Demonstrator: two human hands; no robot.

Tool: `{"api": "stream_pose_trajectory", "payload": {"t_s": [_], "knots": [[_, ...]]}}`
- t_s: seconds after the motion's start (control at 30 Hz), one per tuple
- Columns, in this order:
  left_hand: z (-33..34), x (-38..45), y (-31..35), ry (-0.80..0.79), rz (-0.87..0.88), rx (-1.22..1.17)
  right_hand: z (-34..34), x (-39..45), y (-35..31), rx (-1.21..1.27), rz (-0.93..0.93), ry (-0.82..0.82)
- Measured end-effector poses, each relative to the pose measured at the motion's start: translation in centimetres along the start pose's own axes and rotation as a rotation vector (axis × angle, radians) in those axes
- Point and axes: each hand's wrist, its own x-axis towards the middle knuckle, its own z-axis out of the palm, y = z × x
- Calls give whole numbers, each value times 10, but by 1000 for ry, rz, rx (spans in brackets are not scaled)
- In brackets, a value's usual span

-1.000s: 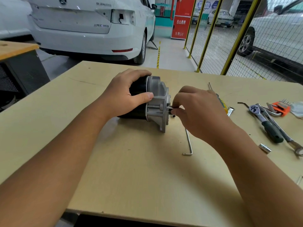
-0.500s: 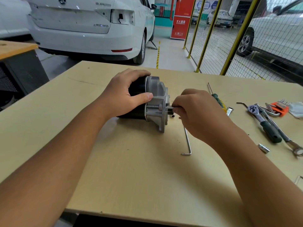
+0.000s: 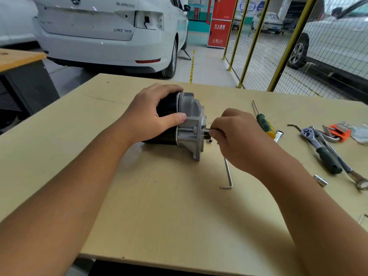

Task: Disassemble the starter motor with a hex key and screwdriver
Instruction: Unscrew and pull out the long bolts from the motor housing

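Starter motor [image 3: 185,120] lying on tabletop [image 3: 159,206], left hand [image 3: 147,116] clamped round black body. Right hand [image 3: 233,136] fingers pinching long bolt [image 3: 205,130], prob. drawn slightly further out vs 1 s ago. Hex key [image 3: 228,174] idle beside; bolt nearly free.

I am in a car repair workshop. Behind my wooden tabletop [image 3: 159,206] a white car [image 3: 103,32] stands with its rear lamp removed. A yellow mesh fence [image 3: 264,46] separates more parked cars. On the tabletop lie a ratchet wrench [image 3: 320,150], a screwdriver [image 3: 262,121] and a hex key set [image 3: 340,131].
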Motion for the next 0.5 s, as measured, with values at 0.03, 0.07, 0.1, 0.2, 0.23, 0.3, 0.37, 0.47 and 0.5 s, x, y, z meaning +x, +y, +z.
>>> {"api": "stream_pose_trajectory", "payload": {"t_s": [0.03,0.07,0.1,0.2,0.23,0.3,0.37,0.47,0.5], "knots": [[0,0,0,-1,-2,2,0,0,-1,-25,-2,-6],[0,0,1,-1,-3,4,0,1,-2,-53,-11,-2],[-1,0,1,-1,-3,5,-1,1,-3,-82,-23,8],[-1,0,2,-1,-2,7,-2,2,-4,-156,-53,53],[-1,0,2,0,-1,6,-3,2,-4,-189,-60,71],[0,0,2,2,0,5,-3,1,-4,-238,-66,107],[0,0,2,5,0,3,-2,0,-5,-238,-64,116],[0,0,1,7,-1,1,-2,0,-3,-156,-42,88],[0,0,1,8,-1,-1,-2,0,-2,-116,-38,76]]}}
